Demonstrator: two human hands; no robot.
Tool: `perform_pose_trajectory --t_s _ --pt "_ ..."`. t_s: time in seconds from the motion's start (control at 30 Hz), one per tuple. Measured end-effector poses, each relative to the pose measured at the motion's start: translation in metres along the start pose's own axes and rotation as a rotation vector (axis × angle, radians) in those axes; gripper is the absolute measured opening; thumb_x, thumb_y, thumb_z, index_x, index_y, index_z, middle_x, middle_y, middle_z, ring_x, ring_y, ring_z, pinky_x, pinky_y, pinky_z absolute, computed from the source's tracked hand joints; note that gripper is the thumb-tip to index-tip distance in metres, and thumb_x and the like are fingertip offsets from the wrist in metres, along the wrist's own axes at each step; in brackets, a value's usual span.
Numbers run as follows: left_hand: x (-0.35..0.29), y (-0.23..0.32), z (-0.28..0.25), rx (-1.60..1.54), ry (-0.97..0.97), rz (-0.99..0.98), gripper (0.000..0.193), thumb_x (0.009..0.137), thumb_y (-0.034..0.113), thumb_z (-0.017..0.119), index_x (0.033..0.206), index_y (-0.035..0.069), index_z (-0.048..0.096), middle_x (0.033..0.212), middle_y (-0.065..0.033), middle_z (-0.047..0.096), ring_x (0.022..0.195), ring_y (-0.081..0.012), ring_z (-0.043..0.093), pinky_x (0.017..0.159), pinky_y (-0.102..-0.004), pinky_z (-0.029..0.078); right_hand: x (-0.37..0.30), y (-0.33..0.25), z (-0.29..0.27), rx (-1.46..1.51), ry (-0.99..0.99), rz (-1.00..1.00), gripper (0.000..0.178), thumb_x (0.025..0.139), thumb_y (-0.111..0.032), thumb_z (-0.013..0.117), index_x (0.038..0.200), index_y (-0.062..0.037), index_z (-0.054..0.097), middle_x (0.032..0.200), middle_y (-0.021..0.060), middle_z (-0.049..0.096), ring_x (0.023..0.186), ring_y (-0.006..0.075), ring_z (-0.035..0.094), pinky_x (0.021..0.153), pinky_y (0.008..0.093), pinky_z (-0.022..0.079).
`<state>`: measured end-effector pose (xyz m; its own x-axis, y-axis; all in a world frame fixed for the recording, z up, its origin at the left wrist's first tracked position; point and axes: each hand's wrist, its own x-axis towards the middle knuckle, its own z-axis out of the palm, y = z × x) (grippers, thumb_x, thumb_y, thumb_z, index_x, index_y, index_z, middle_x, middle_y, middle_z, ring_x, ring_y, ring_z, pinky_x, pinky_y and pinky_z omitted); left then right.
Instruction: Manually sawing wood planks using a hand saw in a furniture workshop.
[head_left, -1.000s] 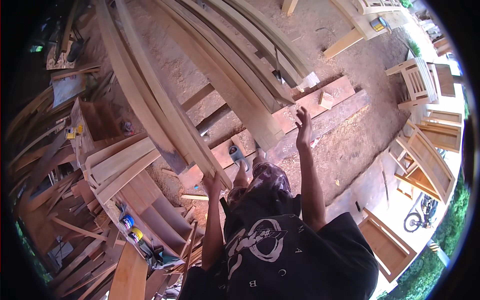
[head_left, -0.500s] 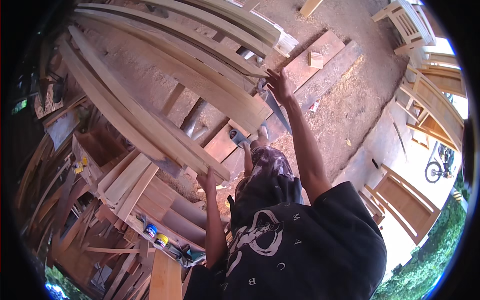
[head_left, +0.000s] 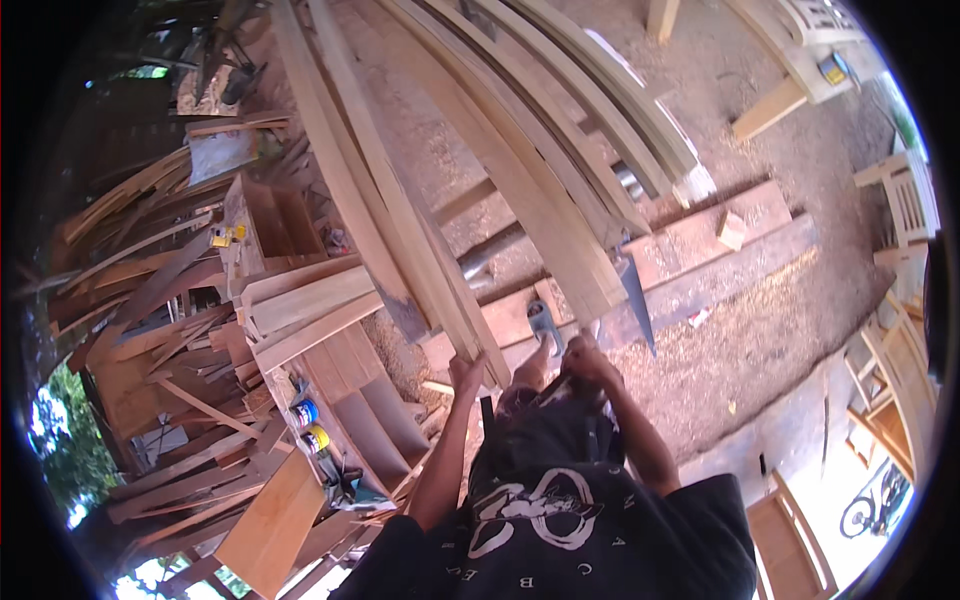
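My left hand point(head_left: 467, 376) is closed around the near end of a long narrow wooden board point(head_left: 425, 280), its fingers wrapped over the edge. A second board lies close alongside it. My right hand point(head_left: 590, 362) is curled in front of my thighs, just below the near end of a wide plank point(head_left: 560, 240). What its fingers hold, if anything, is hidden. To the right of that plank, a tapered dark blade like a handsaw's point(head_left: 636, 305) points down toward the ground. Several curved boards point(head_left: 600, 130) rest side by side beyond it.
A small wood block point(head_left: 732, 230) sits on a reddish plank point(head_left: 690, 235) at right. Left of me stand a wooden cabinet point(head_left: 375, 400), blue point(head_left: 305, 412) and yellow point(head_left: 315, 438) cans, and piled scrap wood point(head_left: 190, 370). Chair frames point(head_left: 905, 205) and a motorcycle point(head_left: 872, 505) are far right.
My right hand has left the end of a curved board and come back toward my body, now curled. My left hand still grips the narrow board. The view has swung to the left.
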<state>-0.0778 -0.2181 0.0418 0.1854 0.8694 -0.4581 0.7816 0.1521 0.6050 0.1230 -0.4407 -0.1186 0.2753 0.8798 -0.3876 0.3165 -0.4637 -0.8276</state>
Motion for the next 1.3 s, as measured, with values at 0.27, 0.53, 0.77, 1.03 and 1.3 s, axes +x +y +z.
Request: perform_pose_trajectory --t_s 0.27,0.53,0.77,1.03,1.3 --pt "-0.015 -0.002 0.017 0.056 -0.076 0.061 0.041 0.08 0.027 0.076 0.11 0.0 0.071 0.08 -0.0115 0.073 0.072 -0.0213 0.071 0.065 -0.0393 0.056 0.052 -0.018 0.158 0.723 -0.221 0.029 0.06 0.103 -0.057 0.047 0.139 -0.0089 0.056 0.112 0.0111 0.066 0.089 0.0229 0.066 0.082 0.0385 0.055" --pt "-0.012 0.009 0.044 -0.392 -0.298 -0.073 0.029 0.083 0.018 0.076 0.107 0.001 0.072 0.081 -0.0031 0.071 0.065 -0.014 0.063 0.059 -0.0317 0.051 0.019 -0.086 0.044 0.758 -0.022 0.449 0.065 0.094 -0.061 0.062 0.109 0.0023 0.064 0.078 0.0081 0.066 0.07 0.0248 0.066 0.062 0.0381 0.055" --pt "0.003 0.015 0.089 -1.032 -0.572 -0.453 0.038 0.089 0.017 0.074 0.122 0.002 0.064 0.103 -0.0092 0.071 0.09 -0.0205 0.069 0.077 -0.0375 0.057 0.02 -0.094 -0.017 -0.12 0.299 0.606 0.078 0.08 -0.064 0.073 0.106 0.0101 0.067 0.094 0.0283 0.072 0.096 0.0383 0.073 0.078 0.0424 0.058" --pt "0.033 -0.057 0.127 -0.902 -0.264 -0.623 0.092 0.09 0.074 0.054 0.14 -0.003 0.053 0.133 -0.02 0.063 0.12 -0.0342 0.063 0.099 -0.0486 0.051 0.057 -0.043 0.008 0.624 -0.158 0.37 0.05 0.086 -0.025 0.078 0.127 0.0013 0.065 0.116 0.0086 0.071 0.108 0.0174 0.066 0.091 0.0351 0.053" --pt "0.014 -0.047 0.18 -1.123 -0.285 -0.505 0.071 0.098 0.064 0.05 0.126 0.001 0.064 0.114 -0.0144 0.07 0.099 -0.0299 0.069 0.088 -0.0423 0.057 -0.003 -0.13 -0.044 -0.08 0.176 0.528 0.053 0.076 -0.042 0.08 0.098 0.0056 0.07 0.097 0.0267 0.072 0.094 0.0414 0.071 0.076 0.0478 0.056"
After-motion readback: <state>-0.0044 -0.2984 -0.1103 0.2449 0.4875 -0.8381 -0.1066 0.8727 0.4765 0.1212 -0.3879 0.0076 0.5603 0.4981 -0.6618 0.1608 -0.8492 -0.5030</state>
